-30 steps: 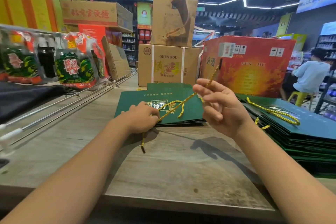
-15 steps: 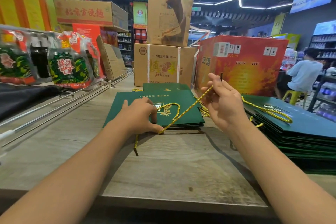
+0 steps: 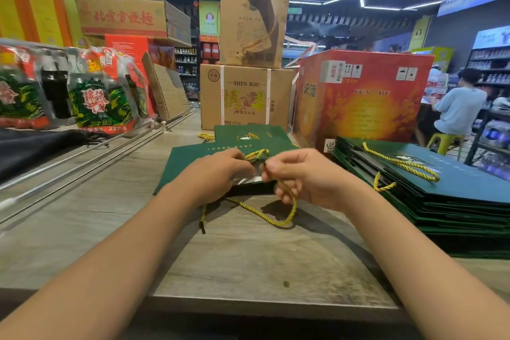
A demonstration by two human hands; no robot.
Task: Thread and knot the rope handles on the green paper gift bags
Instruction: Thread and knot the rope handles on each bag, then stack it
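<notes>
— Green paper, flat on the wooden surface (image 3: 248,257): is that the gift bag (image 3: 187,157) being worked on?
— Yes. It lies in front of the SHEN ROU carton (image 3: 245,96), both hands over its near edge.
— What do the hands hold?
— The left hand (image 3: 218,174) curls onto the bag's edge; whether it pinches the rope I cannot tell. The right hand (image 3: 306,176) pinches the yellow rope (image 3: 262,214), which loops onto the surface just before the bag.
— And right of the bag?
— A stack of green bags (image 3: 455,201).
</notes>
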